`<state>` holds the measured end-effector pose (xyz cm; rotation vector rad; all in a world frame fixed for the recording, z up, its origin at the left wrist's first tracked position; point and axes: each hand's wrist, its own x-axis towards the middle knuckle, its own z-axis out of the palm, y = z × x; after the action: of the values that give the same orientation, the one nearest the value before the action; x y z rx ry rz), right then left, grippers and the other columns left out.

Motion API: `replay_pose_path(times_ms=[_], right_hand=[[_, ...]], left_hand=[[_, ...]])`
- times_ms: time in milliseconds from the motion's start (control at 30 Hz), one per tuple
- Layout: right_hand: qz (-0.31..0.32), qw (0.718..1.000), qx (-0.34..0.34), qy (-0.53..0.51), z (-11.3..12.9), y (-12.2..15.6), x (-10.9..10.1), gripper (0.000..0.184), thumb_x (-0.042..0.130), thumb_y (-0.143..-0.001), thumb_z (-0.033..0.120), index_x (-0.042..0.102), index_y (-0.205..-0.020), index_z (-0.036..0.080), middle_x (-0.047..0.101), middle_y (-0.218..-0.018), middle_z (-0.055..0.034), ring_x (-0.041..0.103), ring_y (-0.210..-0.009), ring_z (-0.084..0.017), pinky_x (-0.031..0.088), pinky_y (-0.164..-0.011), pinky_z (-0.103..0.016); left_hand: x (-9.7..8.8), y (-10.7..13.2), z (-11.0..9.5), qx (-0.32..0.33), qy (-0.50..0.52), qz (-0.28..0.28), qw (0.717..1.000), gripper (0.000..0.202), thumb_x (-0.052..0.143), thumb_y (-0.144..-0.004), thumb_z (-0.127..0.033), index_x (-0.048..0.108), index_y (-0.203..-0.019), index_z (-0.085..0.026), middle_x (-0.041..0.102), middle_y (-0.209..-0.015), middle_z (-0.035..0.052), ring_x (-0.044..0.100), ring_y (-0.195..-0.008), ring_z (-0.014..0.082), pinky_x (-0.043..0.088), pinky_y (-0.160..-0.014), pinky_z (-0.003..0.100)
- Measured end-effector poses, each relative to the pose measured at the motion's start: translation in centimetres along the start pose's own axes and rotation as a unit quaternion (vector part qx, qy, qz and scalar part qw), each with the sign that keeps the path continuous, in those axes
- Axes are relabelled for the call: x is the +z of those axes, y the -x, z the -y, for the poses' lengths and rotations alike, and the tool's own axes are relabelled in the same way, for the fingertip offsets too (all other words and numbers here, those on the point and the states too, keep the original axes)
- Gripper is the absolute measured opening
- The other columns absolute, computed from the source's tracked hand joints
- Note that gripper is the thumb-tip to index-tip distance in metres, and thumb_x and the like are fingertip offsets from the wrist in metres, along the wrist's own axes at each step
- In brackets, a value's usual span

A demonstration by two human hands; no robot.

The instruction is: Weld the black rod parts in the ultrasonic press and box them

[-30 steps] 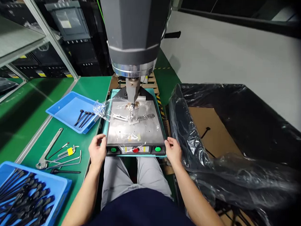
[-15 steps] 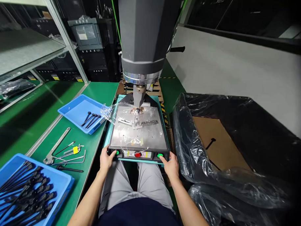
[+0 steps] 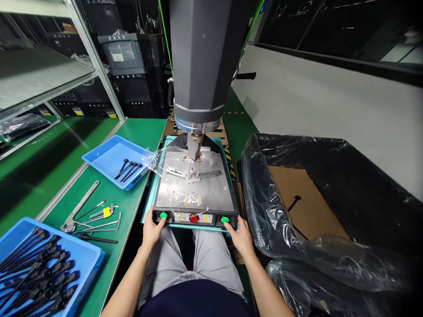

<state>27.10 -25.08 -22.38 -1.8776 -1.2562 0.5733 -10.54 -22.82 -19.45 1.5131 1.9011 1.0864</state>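
A grey press machine stands over a metal base plate wrapped in clear film, and its horn is down at a small fixture. The front panel carries two green buttons and a red one. My left hand rests at the panel's left corner, thumb by the left green button. My right hand rests at the right corner, thumb by the right green button. Both hands lie fairly flat and hold nothing.
A small blue tray with a few black pins sits left of the machine. A nearer blue tray holds several black pins. A wrench and hex keys lie on the green bench. A bag-lined carton stands at right.
Both hands slid from the base's sides to its front corners, thumbs by the green buttons. The camera view tilted upward a little, and the horn now sits lower over the fixture.
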Motion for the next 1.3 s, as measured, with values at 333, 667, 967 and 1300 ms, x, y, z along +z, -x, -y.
replay_pose_path(times_ms=[333,667,967,1300], right_hand=[[0.021,1.000,0.012,-0.012,0.6,0.0,-0.4,0.066,0.060,-0.075,0.059,0.054,-0.128,0.019,0.058,-0.122,-0.0152,0.057,-0.117,-0.036,0.049,-0.094,-0.048],[0.020,1.000,0.015,-0.008,1.0,0.0,-0.5,0.066,0.060,-0.075,0.057,0.054,-0.126,0.017,0.058,-0.120,-0.0162,0.056,-0.117,-0.037,0.049,-0.093,-0.049],[0.033,0.999,0.009,-0.019,0.8,0.0,-0.5,0.064,0.060,-0.077,0.056,0.053,-0.129,0.019,0.057,-0.122,-0.0147,0.057,-0.117,-0.035,0.048,-0.095,-0.047],[0.018,0.999,0.021,-0.022,0.3,0.0,-0.1,0.068,0.061,-0.075,0.059,0.055,-0.129,0.017,0.058,-0.124,-0.0158,0.058,-0.118,-0.034,0.050,-0.093,-0.044]], left_hand=[[0.1,0.0,0.5,-0.014,-0.003,0.019,1.000,0.074,0.064,-0.079,-0.049,0.041,-0.143,-0.023,0.048,-0.142,0.0140,0.048,-0.132,0.0299,0.041,-0.109,0.045],[0.0,0.1,0.4,-0.021,0.001,0.022,1.000,0.075,0.065,-0.077,-0.049,0.041,-0.144,-0.025,0.051,-0.141,0.0134,0.060,-0.115,0.0291,0.051,-0.094,0.044],[-0.1,0.0,0.3,-0.016,0.006,0.019,1.000,0.075,0.067,-0.076,-0.045,0.043,-0.144,-0.025,0.052,-0.140,0.0131,0.058,-0.120,0.0308,0.049,-0.098,0.044],[-0.5,0.3,-0.3,-0.042,0.022,0.039,0.998,0.079,0.066,-0.078,-0.048,0.039,-0.147,-0.020,0.055,-0.138,0.0158,0.063,-0.069,0.0162,0.053,-0.074,0.037]])
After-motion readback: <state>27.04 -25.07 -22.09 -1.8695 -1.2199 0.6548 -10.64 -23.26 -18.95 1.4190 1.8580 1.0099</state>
